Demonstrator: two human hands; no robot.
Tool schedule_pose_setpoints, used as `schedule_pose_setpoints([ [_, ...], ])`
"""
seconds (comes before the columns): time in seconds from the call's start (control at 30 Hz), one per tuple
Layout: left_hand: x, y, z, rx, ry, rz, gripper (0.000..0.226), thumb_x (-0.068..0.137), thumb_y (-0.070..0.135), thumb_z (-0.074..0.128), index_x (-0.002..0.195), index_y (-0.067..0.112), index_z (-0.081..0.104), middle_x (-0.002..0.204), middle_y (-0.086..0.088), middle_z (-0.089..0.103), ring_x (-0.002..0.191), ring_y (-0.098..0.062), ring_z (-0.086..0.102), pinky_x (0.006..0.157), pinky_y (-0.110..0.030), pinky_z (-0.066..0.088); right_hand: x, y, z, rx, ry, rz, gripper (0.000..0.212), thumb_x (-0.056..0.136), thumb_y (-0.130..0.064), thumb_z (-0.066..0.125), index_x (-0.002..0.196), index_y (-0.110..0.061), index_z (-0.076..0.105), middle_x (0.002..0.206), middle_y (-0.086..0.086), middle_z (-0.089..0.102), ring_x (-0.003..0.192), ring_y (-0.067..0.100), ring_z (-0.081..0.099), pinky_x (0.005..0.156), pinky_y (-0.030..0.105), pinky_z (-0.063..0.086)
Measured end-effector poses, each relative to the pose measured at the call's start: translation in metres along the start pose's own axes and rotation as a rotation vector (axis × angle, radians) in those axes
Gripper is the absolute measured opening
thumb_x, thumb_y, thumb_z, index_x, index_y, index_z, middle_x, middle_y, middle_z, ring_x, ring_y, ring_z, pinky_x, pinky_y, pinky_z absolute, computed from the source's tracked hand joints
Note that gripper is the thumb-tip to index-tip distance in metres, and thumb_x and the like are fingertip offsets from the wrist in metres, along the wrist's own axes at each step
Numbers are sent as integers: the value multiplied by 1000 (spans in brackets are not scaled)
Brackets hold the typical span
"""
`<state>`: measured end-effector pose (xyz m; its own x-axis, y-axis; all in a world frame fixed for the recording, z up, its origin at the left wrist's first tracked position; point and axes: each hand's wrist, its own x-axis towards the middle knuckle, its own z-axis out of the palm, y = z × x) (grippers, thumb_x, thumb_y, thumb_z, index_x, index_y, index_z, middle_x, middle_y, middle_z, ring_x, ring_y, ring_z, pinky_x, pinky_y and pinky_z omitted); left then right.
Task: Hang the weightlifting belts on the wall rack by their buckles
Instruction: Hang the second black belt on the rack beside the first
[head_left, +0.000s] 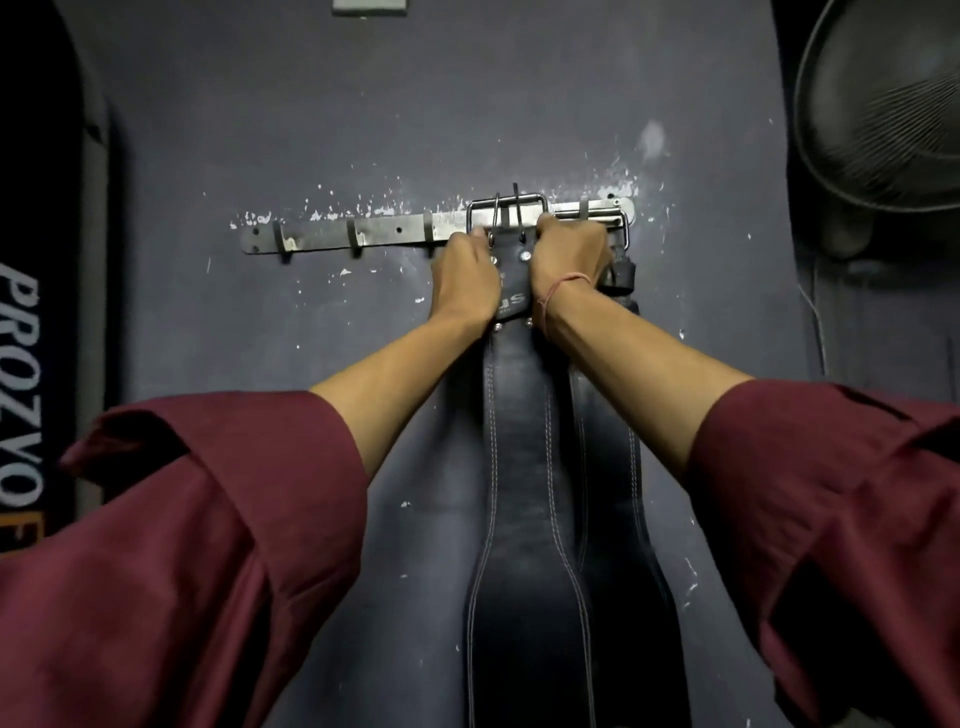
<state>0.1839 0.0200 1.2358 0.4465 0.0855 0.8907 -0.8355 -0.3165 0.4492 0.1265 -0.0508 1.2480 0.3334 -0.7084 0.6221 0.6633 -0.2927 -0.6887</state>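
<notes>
A metal wall rack (374, 233) with several hooks runs across the dark wall. A black leather belt (524, 493) with white stitching hangs down in front of me. Its steel buckle (506, 205) is raised against the rack, its two prongs pointing up. My left hand (465, 278) grips the belt's top end on the left side, and my right hand (569, 260) grips it on the right, just below the buckle. A second black belt (608, 441) hangs behind it to the right, its buckle (623, 228) on a hook near the rack's right end.
Three bare hooks (283, 244) stand on the rack's left half. A wire-caged fan (883, 104) is mounted at the upper right. A dark panel with white lettering (23, 389) runs down the left edge. The wall paint is chipped around the rack.
</notes>
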Motion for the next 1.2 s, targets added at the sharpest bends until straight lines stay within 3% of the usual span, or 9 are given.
schedule_pose_setpoints([
  [0.17, 13, 1, -2, 53, -36, -67, 43, 108, 26, 29, 86, 1, 55, 90, -10, 50, 85, -24, 43, 63, -21, 24, 15, -1, 8, -58, -28, 32, 24, 94, -11, 58, 110, 3, 69, 79, 2, 60, 54, 11, 50, 42, 14, 36],
  [0.23, 13, -3, -1, 51, -57, -76, 46, 109, 27, 29, 81, 0, 54, 86, -8, 51, 84, -24, 44, 66, -24, 27, 20, 2, 7, -113, -36, 26, 30, 94, -12, 57, 119, 2, 65, 106, 10, 66, 80, 22, 64, 56, 14, 40],
  [0.33, 5, -13, 0, 58, -77, -80, 46, 108, 27, 29, 69, 8, 45, 73, -5, 49, 80, -25, 47, 64, -26, 25, 16, 7, 7, -231, -40, -23, 23, 94, -20, 61, 105, -2, 70, 114, 18, 68, 103, 31, 64, 69, 23, 36],
  [0.43, -10, -19, -4, -22, -71, -74, 40, 107, 30, 35, 76, 9, 50, 75, -3, 51, 74, -21, 47, 61, -26, 25, 4, 19, 4, -303, -65, -89, 31, 96, -26, 62, 70, -10, 62, 88, 13, 65, 72, 26, 58, 55, 16, 35],
  [0.53, -31, -26, -9, -107, -104, -75, 38, 105, 37, 37, 102, 5, 57, 96, -6, 61, 90, -20, 53, 72, -26, 34, -20, 42, 0, -361, -77, -270, 15, 96, -5, 56, 95, 0, 70, 93, 15, 69, 81, 25, 64, 72, 22, 47],
  [0.73, -102, -60, -21, -122, -100, -83, 37, 105, 26, 40, 131, 2, 49, 134, -16, 50, 125, -26, 49, 108, -36, 36, -92, 95, -31, -267, -200, -426, 65, 89, 5, 59, 149, 1, 35, 150, 19, 44, 139, 26, 42, 112, 17, 25],
  [0.97, -216, -94, -59, -174, -130, -179, 29, 104, 20, 44, 128, 8, 55, 125, -9, 61, 110, -16, 57, 94, -23, 42, -188, 148, -84, -494, -269, -249, 48, 93, -16, 63, 137, -3, 49, 145, 12, 41, 133, 24, 43, 107, 18, 28],
  [1.1, -289, -113, -85, -201, -203, -290, 25, 104, 23, 45, 123, 13, 58, 119, -5, 66, 109, -17, 60, 97, -30, 47, -246, 159, -113, -571, -265, -195, 43, 94, -15, 61, 134, -4, 51, 147, 9, 38, 135, 25, 42, 116, 33, 32],
  [1.2, -348, -124, -110, -223, -232, -372, 23, 103, 22, 45, 119, 15, 60, 111, -4, 69, 104, -16, 63, 93, -30, 50, -299, 159, -136, -605, -276, -169, 41, 95, -15, 59, 133, -5, 52, 144, 10, 43, 133, 23, 44, 111, 26, 31],
])
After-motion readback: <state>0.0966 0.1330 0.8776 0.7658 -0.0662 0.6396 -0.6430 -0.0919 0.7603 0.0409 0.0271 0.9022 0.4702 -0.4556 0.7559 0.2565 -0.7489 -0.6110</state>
